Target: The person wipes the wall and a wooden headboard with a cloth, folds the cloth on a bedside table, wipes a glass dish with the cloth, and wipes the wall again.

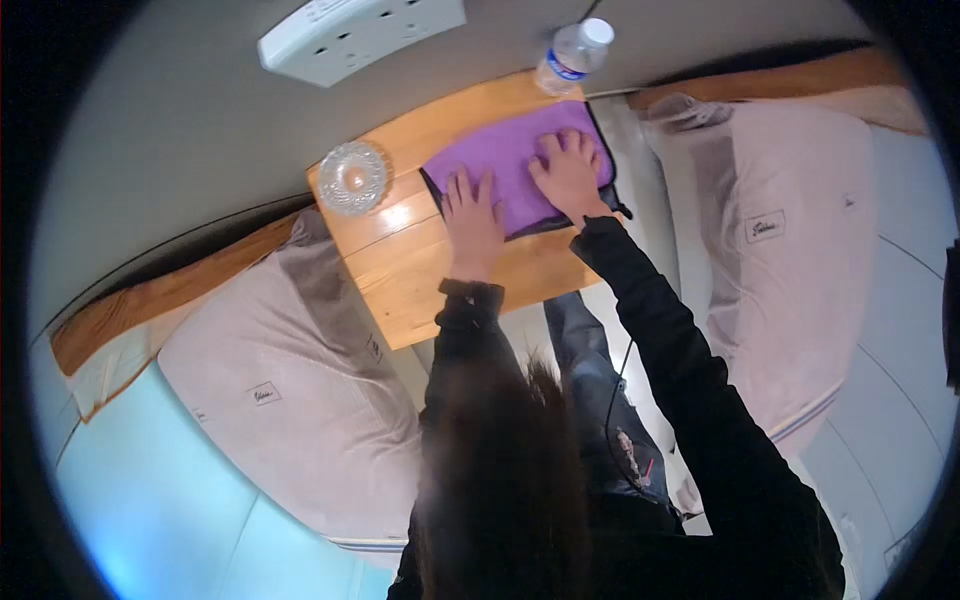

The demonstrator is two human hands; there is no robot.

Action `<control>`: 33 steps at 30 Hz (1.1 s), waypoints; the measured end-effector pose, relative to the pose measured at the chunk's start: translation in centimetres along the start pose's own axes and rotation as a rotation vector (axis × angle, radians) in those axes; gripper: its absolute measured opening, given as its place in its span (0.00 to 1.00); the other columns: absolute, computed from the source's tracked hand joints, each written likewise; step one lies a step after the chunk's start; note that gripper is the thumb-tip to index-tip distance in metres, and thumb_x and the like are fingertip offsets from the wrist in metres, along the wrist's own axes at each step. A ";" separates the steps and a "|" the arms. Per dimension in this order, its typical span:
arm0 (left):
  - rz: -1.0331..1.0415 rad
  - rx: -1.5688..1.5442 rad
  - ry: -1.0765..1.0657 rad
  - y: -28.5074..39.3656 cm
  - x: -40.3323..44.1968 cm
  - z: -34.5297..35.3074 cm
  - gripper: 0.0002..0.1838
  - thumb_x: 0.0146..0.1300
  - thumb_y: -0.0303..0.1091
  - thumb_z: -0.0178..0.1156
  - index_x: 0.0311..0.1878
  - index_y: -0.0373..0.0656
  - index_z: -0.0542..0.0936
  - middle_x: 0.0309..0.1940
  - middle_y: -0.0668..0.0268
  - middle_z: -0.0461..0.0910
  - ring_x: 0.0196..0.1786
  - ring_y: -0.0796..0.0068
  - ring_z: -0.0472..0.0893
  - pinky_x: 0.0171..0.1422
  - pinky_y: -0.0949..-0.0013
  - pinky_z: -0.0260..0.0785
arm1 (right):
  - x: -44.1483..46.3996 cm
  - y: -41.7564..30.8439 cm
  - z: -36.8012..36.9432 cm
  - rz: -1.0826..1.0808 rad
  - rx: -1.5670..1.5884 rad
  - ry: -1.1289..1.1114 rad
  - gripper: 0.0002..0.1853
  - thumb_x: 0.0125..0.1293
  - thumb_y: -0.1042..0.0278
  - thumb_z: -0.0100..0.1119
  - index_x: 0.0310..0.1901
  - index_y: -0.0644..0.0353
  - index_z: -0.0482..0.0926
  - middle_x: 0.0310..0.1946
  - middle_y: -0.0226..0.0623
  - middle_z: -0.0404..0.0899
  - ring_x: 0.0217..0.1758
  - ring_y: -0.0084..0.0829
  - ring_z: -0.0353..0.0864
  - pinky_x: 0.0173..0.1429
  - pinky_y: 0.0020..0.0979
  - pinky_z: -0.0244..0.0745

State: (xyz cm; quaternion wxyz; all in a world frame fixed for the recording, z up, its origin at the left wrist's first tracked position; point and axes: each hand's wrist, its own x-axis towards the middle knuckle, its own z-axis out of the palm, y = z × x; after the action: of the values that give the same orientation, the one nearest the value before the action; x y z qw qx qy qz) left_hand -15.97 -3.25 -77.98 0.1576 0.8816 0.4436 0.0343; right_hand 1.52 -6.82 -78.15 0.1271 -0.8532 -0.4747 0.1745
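Note:
A purple cloth with black edging (510, 160), seemingly folded, lies flat on a small wooden table (400, 270). On its left edge rests my left hand (474, 220), palm down with the fingers stretched out. My right hand (570, 172) presses on the cloth's right part, fingers spread and slightly bent. Neither hand grips anything that I can see. A small black tab sticks out at the cloth's lower right corner.
A round glass ashtray (353, 178) stands at the table's left corner. Near the far edge is a clear water bottle (573, 62) with a white cap. A white power strip (360, 35) is on the wall. Cloth-covered seats (290, 390) flank the table, and a black cable hangs by my leg.

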 end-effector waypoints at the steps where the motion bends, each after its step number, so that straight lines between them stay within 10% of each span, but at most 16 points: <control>1: -0.121 -0.095 0.007 -0.8 -0.5 -0.8 0.29 0.65 0.43 0.57 0.67 0.43 0.65 0.67 0.43 0.61 0.68 0.41 0.62 0.67 0.47 0.59 | -0.1 -0.5 0.2 0.052 0.038 -0.014 0.32 0.58 0.45 0.59 0.63 0.50 0.70 0.65 0.50 0.61 0.70 0.56 0.54 0.66 0.69 0.50; 6: -0.738 -0.313 0.163 -6.4 -3.6 -4.6 0.26 0.69 0.47 0.53 0.57 0.34 0.66 0.55 0.41 0.72 0.53 0.39 0.75 0.53 0.47 0.69 | -7.3 -2.6 2.9 -0.039 -0.113 -0.006 0.38 0.63 0.42 0.55 0.72 0.49 0.58 0.72 0.51 0.52 0.76 0.58 0.44 0.69 0.71 0.41; 12: -0.855 -0.177 0.107 -13.9 -1.3 -8.4 0.28 0.70 0.53 0.48 0.52 0.32 0.66 0.39 0.38 0.79 0.44 0.38 0.80 0.45 0.44 0.72 | -18.7 -4.0 3.8 -0.105 -0.139 -0.205 0.34 0.68 0.47 0.51 0.74 0.44 0.56 0.74 0.46 0.50 0.77 0.55 0.44 0.71 0.69 0.38; 23: -0.866 -0.872 0.292 -18.6 -0.4 -2.9 0.18 0.64 0.34 0.56 0.46 0.28 0.63 0.33 0.41 0.78 0.36 0.51 0.83 0.37 0.54 0.76 | -21.6 -3.4 4.0 -0.141 -0.136 -0.222 0.32 0.69 0.52 0.52 0.73 0.43 0.58 0.75 0.44 0.49 0.77 0.53 0.46 0.72 0.65 0.42; 30: -0.729 -0.909 0.292 -19.9 -7.0 -0.8 0.18 0.62 0.27 0.57 0.50 0.28 0.63 0.43 0.46 0.77 0.35 0.64 0.83 0.30 0.66 0.81 | -21.2 -1.7 3.6 -0.280 0.029 -0.070 0.26 0.56 0.75 0.56 0.60 0.49 0.74 0.64 0.38 0.67 0.73 0.46 0.57 0.72 0.61 0.47; 33: -0.569 -1.247 0.248 -13.0 -10.3 -9.9 0.22 0.65 0.26 0.53 0.60 0.28 0.62 0.46 0.49 0.77 0.37 0.65 0.83 0.32 0.68 0.82 | -19.6 0.3 2.9 -0.327 0.180 -0.088 0.24 0.56 0.76 0.57 0.58 0.53 0.75 0.56 0.38 0.74 0.66 0.45 0.67 0.70 0.51 0.57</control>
State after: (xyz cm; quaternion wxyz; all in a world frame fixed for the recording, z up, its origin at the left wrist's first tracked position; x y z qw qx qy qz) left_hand -34.15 -1.73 -71.76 0.5855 0.4656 0.5696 0.3404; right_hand -9.07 -23.56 -77.40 0.2085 -0.7415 -0.5946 0.2305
